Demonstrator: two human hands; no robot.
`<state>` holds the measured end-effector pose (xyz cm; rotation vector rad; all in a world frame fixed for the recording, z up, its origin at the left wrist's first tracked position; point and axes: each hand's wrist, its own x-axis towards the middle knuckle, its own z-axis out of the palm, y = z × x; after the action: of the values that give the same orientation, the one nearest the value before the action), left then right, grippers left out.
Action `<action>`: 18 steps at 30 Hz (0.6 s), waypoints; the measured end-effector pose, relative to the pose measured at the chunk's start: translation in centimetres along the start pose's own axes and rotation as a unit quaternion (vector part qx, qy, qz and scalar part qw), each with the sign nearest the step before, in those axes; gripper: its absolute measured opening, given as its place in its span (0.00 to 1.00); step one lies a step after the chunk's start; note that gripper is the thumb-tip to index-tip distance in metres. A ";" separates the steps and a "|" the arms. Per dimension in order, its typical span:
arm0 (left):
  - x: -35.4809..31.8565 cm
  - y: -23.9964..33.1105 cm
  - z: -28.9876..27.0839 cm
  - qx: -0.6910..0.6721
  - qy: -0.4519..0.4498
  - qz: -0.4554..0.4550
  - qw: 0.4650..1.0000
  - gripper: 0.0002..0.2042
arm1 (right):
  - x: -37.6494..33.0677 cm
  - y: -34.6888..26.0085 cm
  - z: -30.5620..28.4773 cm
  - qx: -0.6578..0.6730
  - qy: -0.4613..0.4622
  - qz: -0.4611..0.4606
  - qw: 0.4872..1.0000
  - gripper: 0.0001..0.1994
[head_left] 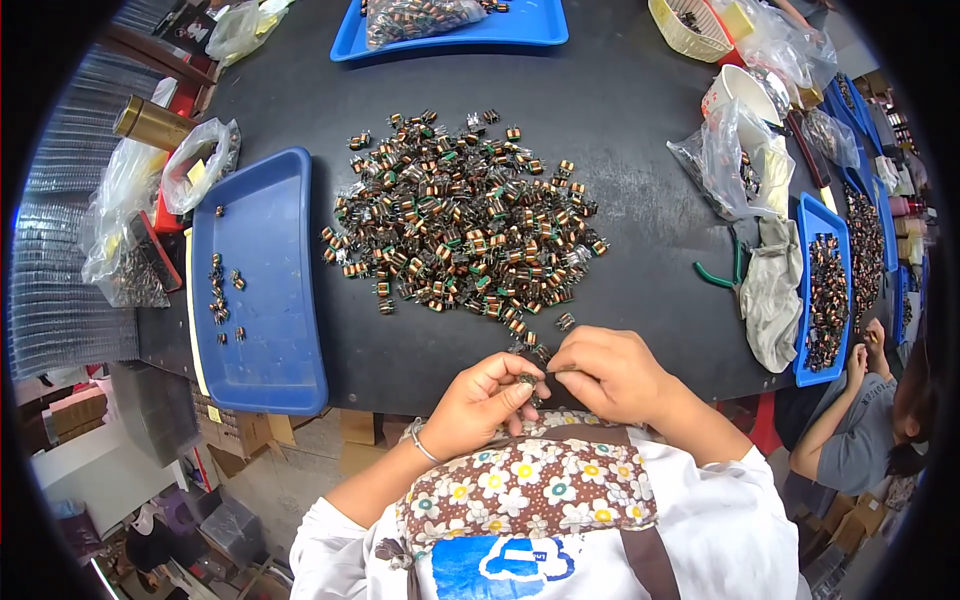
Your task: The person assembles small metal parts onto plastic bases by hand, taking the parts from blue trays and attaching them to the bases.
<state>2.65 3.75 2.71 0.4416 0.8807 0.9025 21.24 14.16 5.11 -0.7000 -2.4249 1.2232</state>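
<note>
A big heap of small copper-wound coil parts lies on the black table. At the table's near edge, my left hand pinches one small coil part between thumb and fingers. My right hand meets it from the right, fingertips closed on the same part. A few loose coils lie just beyond my fingers. A blue tray to my left holds several finished-looking coils along its left side.
Another blue tray with a bag of coils sits at the far edge. To the right are plastic bags, green pliers, a grey cloth, and a blue tray of parts. Another person sits at the lower right.
</note>
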 end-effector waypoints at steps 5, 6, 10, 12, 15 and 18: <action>-0.1 -0.2 0.2 0.065 0.004 0.004 0.998 0.08 | -0.3 0.3 0.6 -0.017 -0.018 -0.018 1.000 0.04; -0.1 -0.2 0.2 0.080 0.007 0.004 0.997 0.08 | -0.4 0.2 0.6 -0.035 -0.019 -0.031 0.999 0.05; -0.1 -0.4 0.3 0.096 0.012 0.000 0.995 0.08 | -0.4 0.0 0.0 -0.044 -0.065 -0.025 0.997 0.07; -0.1 -0.6 -0.1 0.081 -0.003 0.004 0.997 0.08 | -0.5 0.2 -0.3 -0.027 -0.071 -0.013 0.997 0.07; 0.0 -0.4 -0.3 0.039 -0.006 0.014 0.999 0.07 | -0.5 0.9 -0.2 -0.051 -0.012 0.034 0.998 0.08; 0.0 -0.1 -0.2 0.045 0.021 0.015 0.999 0.06 | 0.0 1.4 0.0 -0.132 0.072 0.073 0.986 0.11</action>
<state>2.54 3.63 2.51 0.5171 0.9575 0.9054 21.59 14.85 3.98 -1.0199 -2.4730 0.8729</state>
